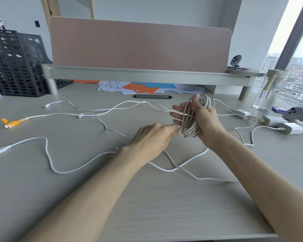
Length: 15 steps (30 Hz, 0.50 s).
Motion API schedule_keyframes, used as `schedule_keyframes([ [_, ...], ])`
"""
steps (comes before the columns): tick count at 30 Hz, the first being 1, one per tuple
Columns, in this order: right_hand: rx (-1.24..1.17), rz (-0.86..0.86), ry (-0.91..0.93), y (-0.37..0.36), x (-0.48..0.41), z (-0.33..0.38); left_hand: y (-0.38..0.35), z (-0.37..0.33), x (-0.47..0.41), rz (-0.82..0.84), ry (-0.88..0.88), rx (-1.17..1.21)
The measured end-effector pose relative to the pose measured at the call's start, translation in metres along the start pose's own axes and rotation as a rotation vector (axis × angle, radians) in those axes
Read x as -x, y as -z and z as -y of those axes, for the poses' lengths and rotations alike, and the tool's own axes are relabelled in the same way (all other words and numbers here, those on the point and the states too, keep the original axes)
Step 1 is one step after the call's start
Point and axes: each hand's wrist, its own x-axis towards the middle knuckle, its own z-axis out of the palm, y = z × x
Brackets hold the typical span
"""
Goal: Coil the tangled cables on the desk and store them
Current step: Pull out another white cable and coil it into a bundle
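My right hand [201, 117] holds a coil of white cable [191, 126] upright above the desk, thumb over the loops and fingers spread behind them. My left hand [152, 138] pinches the cable at the coil's lower left edge. Several loose white cables [59, 170] snake across the grey desk [42, 198] in front and to the left. One cable ends in an orange multi-plug [12, 122] at the far left. White chargers [292, 128] with cables lie at the right.
A black mesh organiser [12, 63] stands at the back left. A raised shelf [147, 75] with a pink divider panel [140, 48] spans the back, coloured papers [140, 88] under it. A glass jar [268, 91] and a grey controller [299, 114] sit at the right by the window.
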Motion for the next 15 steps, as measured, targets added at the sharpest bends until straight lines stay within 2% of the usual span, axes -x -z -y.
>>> schedule_keyframes([
  [5, -0.312, 0.01, -0.074, -0.003, 0.001, 0.002, -0.001, -0.001, -0.002, -0.035, 0.016, -0.107],
  [12, -0.421, 0.063, -0.181, -0.001, 0.002, -0.002, -0.002, -0.005, -0.003, -0.003, -0.024, -0.36],
  [15, -0.471, -0.015, -0.165, -0.004, -0.003, -0.004, -0.01, -0.014, -0.003, 0.022, -0.107, -0.415],
])
